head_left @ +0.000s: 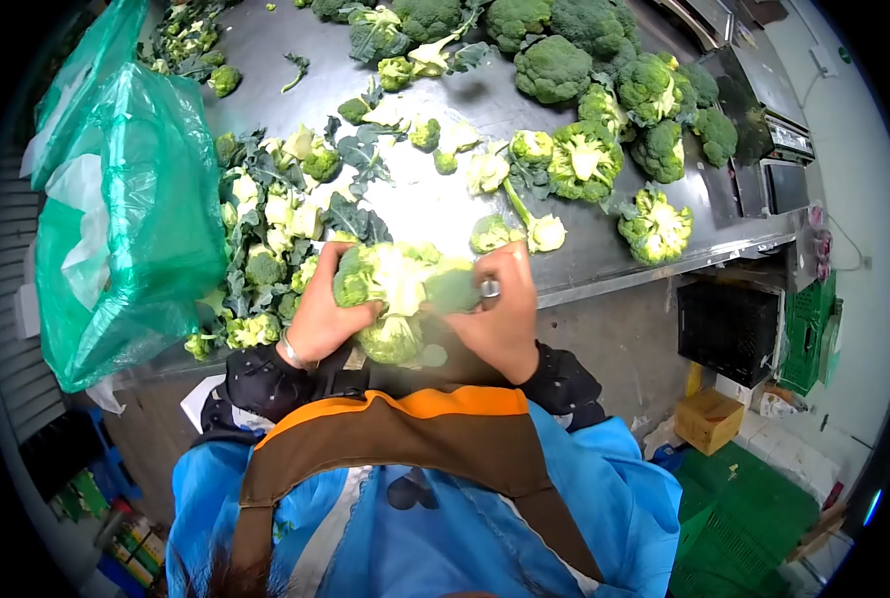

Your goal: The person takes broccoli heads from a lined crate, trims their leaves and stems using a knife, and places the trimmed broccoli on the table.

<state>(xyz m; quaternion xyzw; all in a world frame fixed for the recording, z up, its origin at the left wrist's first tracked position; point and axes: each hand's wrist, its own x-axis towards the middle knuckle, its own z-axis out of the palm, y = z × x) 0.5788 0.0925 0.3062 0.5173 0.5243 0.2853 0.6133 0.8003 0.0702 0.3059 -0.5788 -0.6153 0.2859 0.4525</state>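
A broccoli head [395,289] is held stem side up in front of my body, over the table's near edge. My left hand [327,309] is closed around its left side, thumb pressed on the florets. At its right side, my right hand [500,314] is closed on a small tool with a round metal end [490,288]. Whatever lies at the tool's other end is blurred. Left of my left hand is a pile of cut stems, leaves and florets [276,224]. Beyond my right hand lies a cut stem piece [545,233].
Whole broccoli heads [555,70] lie at the back right of the metal table [565,284]. One upturned head [654,227] is near its edge. A green plastic bag [156,219] stands at the left. Crates [729,329] and a cardboard box [709,421] are at lower right.
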